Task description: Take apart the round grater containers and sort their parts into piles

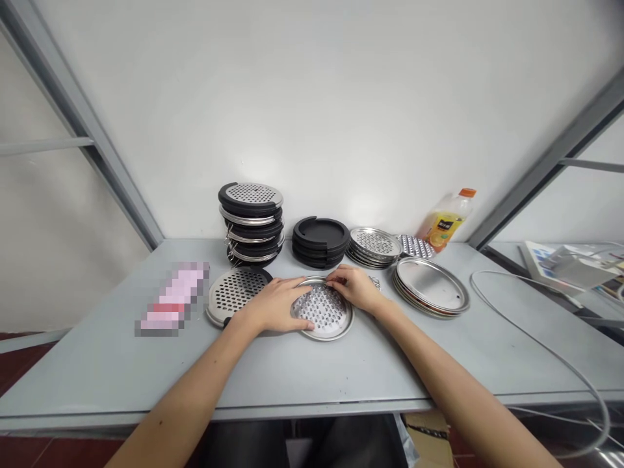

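A round metal grater (324,312) lies on the table in front of me, its raised teeth facing up. My left hand (277,305) grips it from the left, the thumb across its lower part and the fingers at its upper left edge. My right hand (355,286) is pinched at the top right rim; what its fingertips hold is hidden. A small wire ring (376,283) shows just beyond that hand. Partly behind my left hand, another grater disc (236,289) with a black rim section lies flat.
Graters with black holders stand in a tall stack (251,224) at the back left. Further right are stacked black holders (322,240), grater discs (375,244), metal plates (431,286) and a juice bottle (446,224). A white cable (531,344) crosses the right side.
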`<state>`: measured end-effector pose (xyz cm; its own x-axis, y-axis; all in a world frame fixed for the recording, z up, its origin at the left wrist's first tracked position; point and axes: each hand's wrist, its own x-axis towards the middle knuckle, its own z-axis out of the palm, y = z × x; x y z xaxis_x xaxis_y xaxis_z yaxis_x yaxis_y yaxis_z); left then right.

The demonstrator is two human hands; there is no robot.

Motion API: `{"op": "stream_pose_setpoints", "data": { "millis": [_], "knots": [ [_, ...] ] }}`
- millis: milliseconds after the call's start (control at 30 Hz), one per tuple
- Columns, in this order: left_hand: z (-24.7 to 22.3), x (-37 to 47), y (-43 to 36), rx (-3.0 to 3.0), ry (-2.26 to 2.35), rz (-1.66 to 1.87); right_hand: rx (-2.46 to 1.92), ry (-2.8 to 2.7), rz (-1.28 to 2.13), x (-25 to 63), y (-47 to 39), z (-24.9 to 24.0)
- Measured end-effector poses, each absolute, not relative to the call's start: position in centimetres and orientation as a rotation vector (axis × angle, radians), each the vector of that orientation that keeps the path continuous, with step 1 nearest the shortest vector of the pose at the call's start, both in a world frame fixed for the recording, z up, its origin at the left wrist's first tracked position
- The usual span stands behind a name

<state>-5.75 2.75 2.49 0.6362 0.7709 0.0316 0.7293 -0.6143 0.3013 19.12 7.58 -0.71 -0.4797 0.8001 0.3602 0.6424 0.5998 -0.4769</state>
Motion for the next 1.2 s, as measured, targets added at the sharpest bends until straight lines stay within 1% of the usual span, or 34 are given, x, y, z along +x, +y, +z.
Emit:
{"op": "stream_pose_setpoints", "data": {
  "millis": [300, 467, 567, 667, 800, 900, 967, 1100, 1200],
  "knots": [
    [2.3, -5.7, 2.9, 2.587, 1.201, 0.239, -1.157, -2.297, 0.31, 18.8, 7.7, -1.0],
    [2.3, -5.8, 2.9, 2.581, 1.182, 0.258, -1.218, -2.178, 0.21, 18.7, 7.7, -1.4],
    [2.2, -5.9, 2.9, 2.574, 1.191, 0.262, -1.205, -2.138, 0.219, 18.8, 7.6, -1.2],
    [2.2, -6.0, 2.8, 2.585, 1.194, 0.255, -1.233, -2.124, 0.186, 19.5, 7.6, -0.6],
    [2.4, -6.0, 2.7, 2.587, 1.198, 0.248, -1.393, -2.119, 0.072, 21.4, 8.3, -0.2],
    [2.4, -6.0, 2.7, 2.575, 1.203, 0.249, -1.388, -2.126, 0.011, 22.3, 8.7, -0.1],
    [2.5, -5.9, 2.7, 2.566, 1.198, 0.258, -1.32, -2.131, 0.048, 22.2, 8.6, 0.1],
    [2.5, -5.9, 2.7, 2.554, 1.184, 0.277, -1.072, -2.255, 0.323, 20.9, 7.7, 0.7],
    [2.8, -6.0, 2.6, 2.552, 1.167, 0.275, -0.946, -2.349, 0.459, 20.0, 7.2, 0.8]
  ]
}}
